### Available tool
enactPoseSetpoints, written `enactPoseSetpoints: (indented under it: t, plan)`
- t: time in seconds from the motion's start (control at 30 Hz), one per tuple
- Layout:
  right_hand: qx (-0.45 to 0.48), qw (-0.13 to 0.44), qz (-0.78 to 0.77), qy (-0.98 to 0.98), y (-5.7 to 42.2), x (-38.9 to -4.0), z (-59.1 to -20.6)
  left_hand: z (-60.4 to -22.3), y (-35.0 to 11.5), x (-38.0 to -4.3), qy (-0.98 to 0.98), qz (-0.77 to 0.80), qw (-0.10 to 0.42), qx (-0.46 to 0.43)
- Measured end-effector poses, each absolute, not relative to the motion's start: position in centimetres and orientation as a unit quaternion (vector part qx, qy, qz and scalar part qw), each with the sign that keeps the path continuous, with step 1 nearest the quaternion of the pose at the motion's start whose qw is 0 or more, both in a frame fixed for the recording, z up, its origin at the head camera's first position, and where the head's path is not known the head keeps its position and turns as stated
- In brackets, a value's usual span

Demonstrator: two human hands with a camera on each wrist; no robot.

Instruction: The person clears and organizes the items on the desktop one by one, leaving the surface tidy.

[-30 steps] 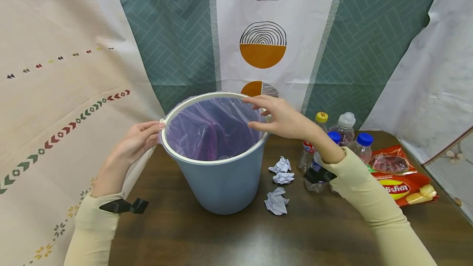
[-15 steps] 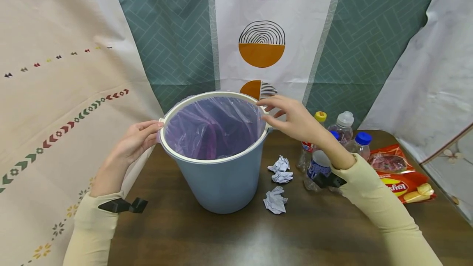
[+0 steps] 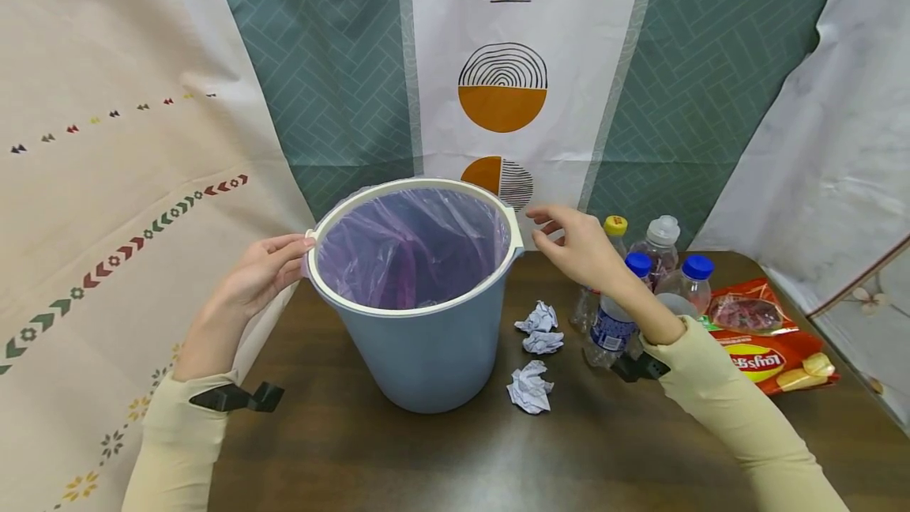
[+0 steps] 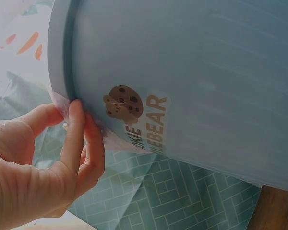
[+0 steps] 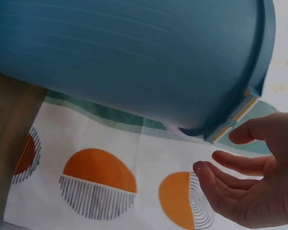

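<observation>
A blue trash can (image 3: 426, 362) stands upright on the dark wooden table, with a cream rim ring (image 3: 426, 312) round its mouth. A translucent purple garbage bag (image 3: 370, 259) lines its inside. At the left of the rim, my left hand (image 3: 259, 279) pinches the edge between thumb and fingers; the left wrist view shows a fold of the bag (image 4: 62, 105) there, beside a bear-and-cookie sticker (image 4: 122, 105). My right hand (image 3: 579, 247) hovers just right of the rim's side tab (image 5: 233, 117), fingers loosely bent and holding nothing.
Three crumpled papers (image 3: 530, 387) lie right of the can. Several plastic bottles (image 3: 613, 330) stand beyond them, partly behind my right forearm. A red Lay's chip bag (image 3: 764, 366) lies near the table's right edge. Patterned cloths (image 3: 341, 85) hang behind and at the sides.
My right hand has moved off the right side of the rim, outward to the right and slightly down. My left hand has stayed at the left rim.
</observation>
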State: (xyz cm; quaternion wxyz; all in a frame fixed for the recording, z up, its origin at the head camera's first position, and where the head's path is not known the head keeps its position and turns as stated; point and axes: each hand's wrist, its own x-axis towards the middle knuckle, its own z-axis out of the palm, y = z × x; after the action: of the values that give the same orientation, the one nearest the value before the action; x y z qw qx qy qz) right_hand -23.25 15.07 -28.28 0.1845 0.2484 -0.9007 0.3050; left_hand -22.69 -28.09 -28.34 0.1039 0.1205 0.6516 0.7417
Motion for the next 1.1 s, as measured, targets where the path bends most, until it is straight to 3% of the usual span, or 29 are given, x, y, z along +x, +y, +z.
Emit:
enactPoseSetpoints:
  t: [0.47,1.1]
  plan:
    - [0.246,0.107,0.239,-0.933,15.5,-23.1,-32.6,-28.4,-28.0,-22.6,0.655,0.740,0.097,0.118]
    - [0.336,-0.016,0.214,-0.917,15.2,-22.3,-39.0,-28.5,-28.0,-22.5,0.653,0.741,0.096,0.120]
